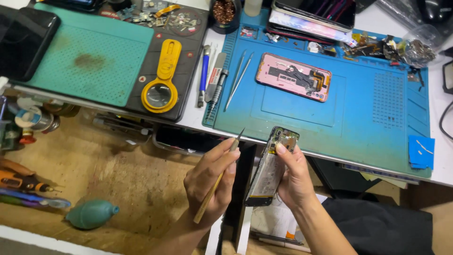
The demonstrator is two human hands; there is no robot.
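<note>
Fingers of the right hand wrap around an opened phone, which stands nearly upright just below the front edge of the counter. The thumb lies along the phone's right side with its tip pressed near the top by the exposed circuit board, while the other fingers close around the back, so only the inner face with its pale battery shows. Beside it, the left hand pinches a slim, tan-handled tool with a fine metal tip between thumb and curled fingers, pen-fashion. The tip points up and to the right, close to the phone's upper left corner but apart from it; a narrow gap separates the two hands.

Above, on the counter, a blue work mat carries a pink phone back shell lying flat, with tweezers just to its left. Further left, a yellow magnifier rests on a dark tray next to a green perforated mat. Down at the lower left, a teal rubber dust blower lies on a brown surface, well apart from both hands
</note>
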